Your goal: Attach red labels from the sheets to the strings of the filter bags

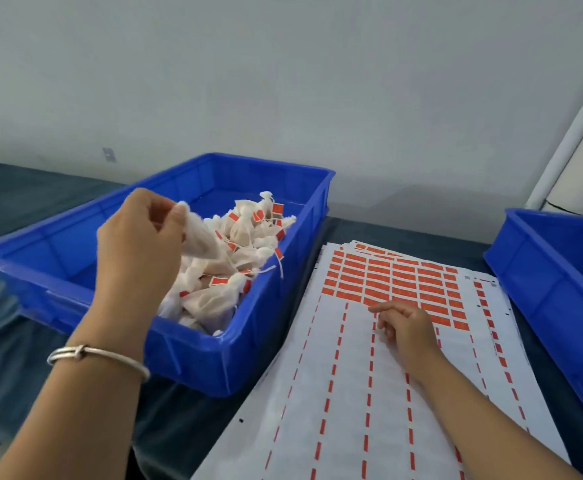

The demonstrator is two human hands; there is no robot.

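- I am looking down at a dark blue-grey tabletop (13, 344) running up to a pale, bare wall (283, 81); a white post (574, 126) is leaning along the right edge of the view.
- A blue bin (193, 355) is sitting toward the left side of the tabletop, and a second blue bin (557, 271) is being cut off by the right edge, its contents out of sight.
- The label sheets (335, 393) are lying stacked between the two bins, running off the near edge; red labels (394, 282) are filling only the far rows, while the nearer rows are showing bare backing with red dashes.
- Filter bags (248, 237), white and gathered at the neck, are lying heaped in the right end of the near bin, many carrying red tags on thin strings.
- My left hand (134, 251), a silver bangle (92, 355) on its wrist, is pinching one filter bag (200, 237) above the heap.
- My right hand (404, 327) is resting on the top sheet, fingers loosely curled at the edge of the remaining labels; I cannot tell whether it is pinching one.
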